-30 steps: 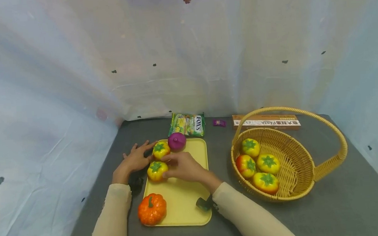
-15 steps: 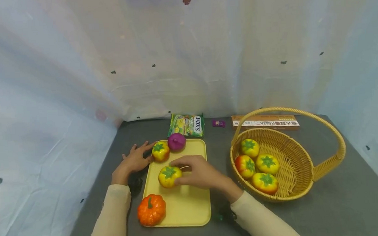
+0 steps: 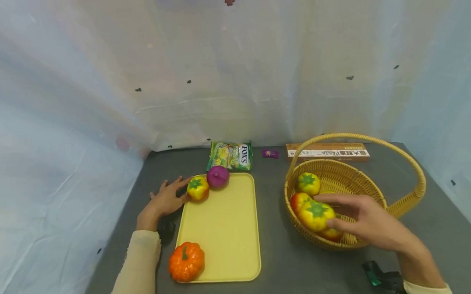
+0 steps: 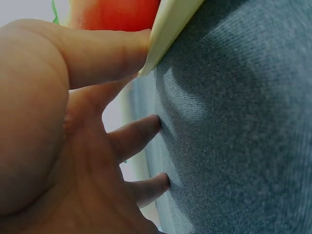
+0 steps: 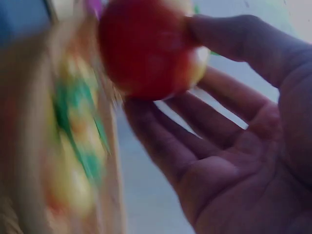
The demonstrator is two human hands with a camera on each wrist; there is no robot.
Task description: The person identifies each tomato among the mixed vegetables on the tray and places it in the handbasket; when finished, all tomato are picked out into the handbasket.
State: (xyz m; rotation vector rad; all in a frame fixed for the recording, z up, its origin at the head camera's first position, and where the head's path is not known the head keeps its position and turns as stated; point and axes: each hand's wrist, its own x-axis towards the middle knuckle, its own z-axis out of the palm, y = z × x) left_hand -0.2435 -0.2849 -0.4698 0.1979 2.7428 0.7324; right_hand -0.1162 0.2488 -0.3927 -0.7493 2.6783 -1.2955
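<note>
My right hand (image 3: pixel 366 220) pinches a yellow-red toy persimmon (image 3: pixel 316 215) with a green leafy top between thumb and fingers, above the wicker basket (image 3: pixel 351 177). More persimmons (image 3: pixel 308 183) lie in the basket, some partly hidden beneath the held one. In the right wrist view the held persimmon (image 5: pixel 148 53) shows its red underside, blurred. At the left edge of the yellow tray (image 3: pixel 223 235) lies my left hand (image 3: pixel 167 200), fingers spread, beside another persimmon (image 3: pixel 198 188). The left wrist view has its thumb (image 4: pixel 112 56) against the tray rim and other fingertips on the dark tabletop.
An orange toy pumpkin (image 3: pixel 187 262) sits on the tray's near left corner, and a purple onion-shaped thing (image 3: pixel 218 177) at its far edge. Behind are a green FOX'S packet (image 3: pixel 231 156), a small purple packet (image 3: pixel 270 154) and a pasta box (image 3: pixel 328 152). The basket's tall handle (image 3: pixel 409 203) arches up.
My right hand has lifted the persimmon from the tray and carried it rightward to over the basket. My left hand has stayed by the tray's left edge.
</note>
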